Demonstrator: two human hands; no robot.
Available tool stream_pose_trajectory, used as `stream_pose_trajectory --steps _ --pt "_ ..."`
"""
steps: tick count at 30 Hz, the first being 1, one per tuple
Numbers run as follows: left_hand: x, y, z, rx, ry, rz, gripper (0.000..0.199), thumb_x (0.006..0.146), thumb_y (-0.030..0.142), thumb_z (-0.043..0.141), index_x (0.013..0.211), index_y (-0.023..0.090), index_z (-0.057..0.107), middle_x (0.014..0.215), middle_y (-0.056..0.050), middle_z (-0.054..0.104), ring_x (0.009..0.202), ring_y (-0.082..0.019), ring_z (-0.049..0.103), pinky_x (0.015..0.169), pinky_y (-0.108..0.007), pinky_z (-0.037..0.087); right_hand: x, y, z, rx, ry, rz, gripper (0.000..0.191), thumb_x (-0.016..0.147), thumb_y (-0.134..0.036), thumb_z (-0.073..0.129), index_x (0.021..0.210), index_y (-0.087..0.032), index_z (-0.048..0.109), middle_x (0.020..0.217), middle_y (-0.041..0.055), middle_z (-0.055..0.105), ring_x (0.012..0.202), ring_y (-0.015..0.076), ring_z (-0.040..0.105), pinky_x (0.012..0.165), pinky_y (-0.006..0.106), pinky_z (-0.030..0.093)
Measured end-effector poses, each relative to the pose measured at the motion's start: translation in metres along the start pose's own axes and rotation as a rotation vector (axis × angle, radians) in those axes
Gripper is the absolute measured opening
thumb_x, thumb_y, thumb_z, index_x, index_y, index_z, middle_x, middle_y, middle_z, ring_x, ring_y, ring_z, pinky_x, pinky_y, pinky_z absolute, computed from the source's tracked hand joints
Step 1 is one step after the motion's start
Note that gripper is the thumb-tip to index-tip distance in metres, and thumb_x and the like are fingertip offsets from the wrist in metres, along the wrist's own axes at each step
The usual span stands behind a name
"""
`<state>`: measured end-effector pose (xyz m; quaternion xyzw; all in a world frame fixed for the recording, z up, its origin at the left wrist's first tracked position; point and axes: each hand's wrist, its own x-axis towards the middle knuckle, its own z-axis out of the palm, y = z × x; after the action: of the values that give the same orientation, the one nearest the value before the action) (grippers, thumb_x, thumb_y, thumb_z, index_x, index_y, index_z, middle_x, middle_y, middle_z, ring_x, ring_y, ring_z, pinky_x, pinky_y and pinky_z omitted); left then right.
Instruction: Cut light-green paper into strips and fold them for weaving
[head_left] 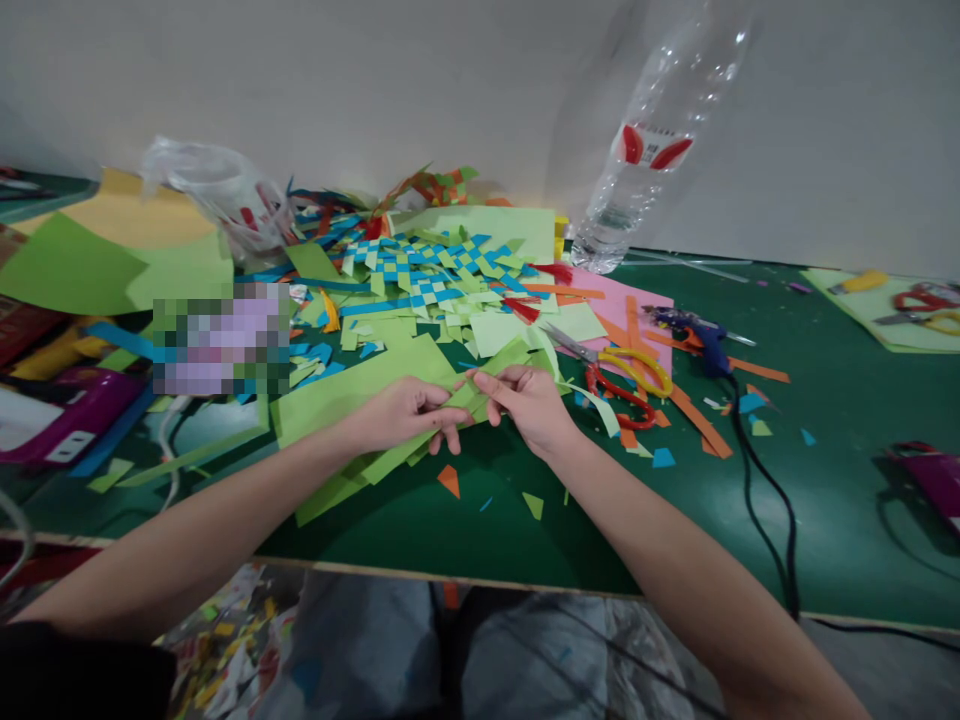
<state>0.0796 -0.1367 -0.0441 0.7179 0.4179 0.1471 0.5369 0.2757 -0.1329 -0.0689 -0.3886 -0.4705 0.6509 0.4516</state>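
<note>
Between my two hands is a green paper strip (471,397), held just above the table. My left hand (405,415) pinches its left end with the fingers closed. At the other end, the thumb and fingers of my right hand (529,405) are closed on the same strip. Larger green paper sheets (330,440) lie under and beside my left hand. Close to my right hand rest scissors (619,375) with red and yellow handles, on pink paper (656,295). Woven blue and green paper pieces (431,265) are heaped beyond my hands.
A tall plastic bottle (645,150) stands by the wall. A blue glue gun (709,345) lies to the right, its black cable (780,510) running over the table edge. At left are a plastic cup (240,200) and a purple stapler-like object (94,415). Paper scraps (448,480) dot the green table (487,545).
</note>
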Motion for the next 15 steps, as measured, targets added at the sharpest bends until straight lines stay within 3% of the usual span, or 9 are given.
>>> stream_pose_trajectory --steps 7,15 --pt "0.0009 0.0013 -0.0010 0.017 -0.001 0.032 0.038 0.089 0.047 0.060 0.065 0.017 0.062 0.071 -0.004 0.076 0.050 -0.010 0.065 0.054 -0.019 0.051 0.0005 -0.0024 -0.0029 0.094 -0.004 -0.014 0.027 0.071 -0.043 0.083 0.065 -0.020 0.071 0.087 0.0044 0.078 0.042 0.0050 0.051 0.048 0.025 0.046" --pt "0.0009 -0.0022 -0.0020 0.040 0.004 0.017 0.039 0.090 0.049 0.059 0.070 0.017 0.066 0.071 -0.004 0.076 0.050 -0.010 0.065 0.053 -0.018 0.050 0.0022 -0.0035 -0.0051 0.120 0.043 -0.050 0.026 0.072 -0.043 0.083 0.067 -0.020 0.072 0.087 0.0044 0.078 0.042 0.0045 0.051 0.046 0.023 0.045"
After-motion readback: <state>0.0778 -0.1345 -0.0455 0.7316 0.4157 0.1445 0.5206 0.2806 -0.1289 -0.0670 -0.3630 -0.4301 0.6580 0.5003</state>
